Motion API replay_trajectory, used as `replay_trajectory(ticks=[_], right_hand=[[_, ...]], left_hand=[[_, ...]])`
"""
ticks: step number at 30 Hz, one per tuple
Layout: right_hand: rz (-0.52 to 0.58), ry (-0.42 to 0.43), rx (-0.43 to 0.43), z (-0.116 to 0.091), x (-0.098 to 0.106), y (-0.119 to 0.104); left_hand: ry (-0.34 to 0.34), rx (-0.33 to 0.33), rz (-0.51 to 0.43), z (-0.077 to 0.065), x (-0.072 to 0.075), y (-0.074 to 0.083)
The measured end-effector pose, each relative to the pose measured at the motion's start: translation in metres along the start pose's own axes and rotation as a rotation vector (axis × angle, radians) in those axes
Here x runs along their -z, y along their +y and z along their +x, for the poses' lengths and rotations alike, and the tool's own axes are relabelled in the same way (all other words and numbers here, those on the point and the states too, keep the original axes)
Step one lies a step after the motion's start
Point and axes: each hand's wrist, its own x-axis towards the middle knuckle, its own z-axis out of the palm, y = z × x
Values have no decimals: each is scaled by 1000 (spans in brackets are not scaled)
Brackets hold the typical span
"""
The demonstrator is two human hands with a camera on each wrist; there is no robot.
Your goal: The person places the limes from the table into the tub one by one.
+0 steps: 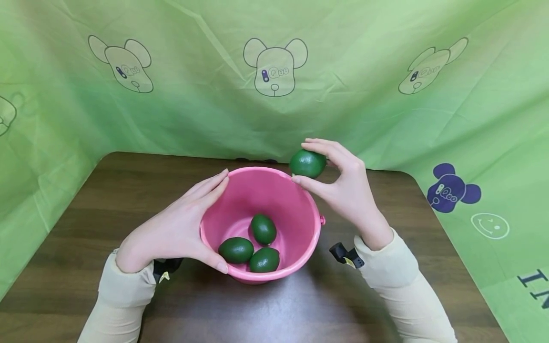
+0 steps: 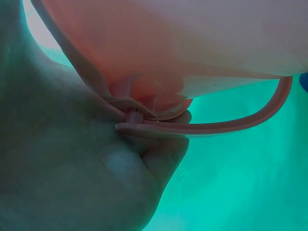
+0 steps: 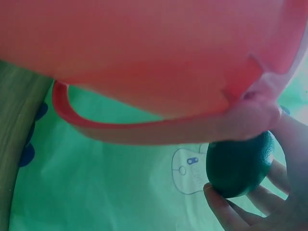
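Note:
A pink bucket [image 1: 257,183] stands on the table with its mouth facing up. My left hand [image 1: 176,228] holds its left side, thumb at the near rim and fingers along the far-left rim. The left wrist view shows that hand [image 2: 86,159] against the rim where the handle joins. In my right hand [image 1: 343,186], a glossy dark green avocado [image 1: 308,164] is pinched between thumb and fingers, just outside the far-right rim. Three similar green avocados lie at the bottom of the bucket, one avocado [image 1: 263,228] behind the other two.
The bucket's handle [image 3: 144,132] hangs down on the far side, mostly hidden from the head view. Under the bucket is a dark wooden table [image 1: 111,209]. A green printed cloth [image 1: 206,114] rises behind the table and along both sides.

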Motion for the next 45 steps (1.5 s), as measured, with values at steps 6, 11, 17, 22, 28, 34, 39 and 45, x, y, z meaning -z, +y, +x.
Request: replay_trajectory(ticks=[6, 11, 17, 22, 28, 34, 39, 45], right_hand=[[28, 2, 4, -2, -3, -12], [63, -1, 0, -3, -4, -19], [67, -3, 29, -5, -9, -22], [67, -11, 58, -7, -13, -13], [95, -26, 78, -9, -18, -3], [127, -36, 73, -9, -19, -31], [135, -48, 59, -9, -22, -38], [208, -85, 50, -11, -28, -39]], left_hand=[[0, -4, 1, 0, 0, -1], [0, -2, 0, 0, 0, -2], [-2, -25, 2, 1, 1, -2], [-4, -30, 5, 1, 1, -2], [-2, -29, 5, 2, 1, -2], [-4, -17, 12, 1, 1, -3], [-7, -21, 11, 1, 2, -3], [-5, -38, 15, 2, 1, -3]])
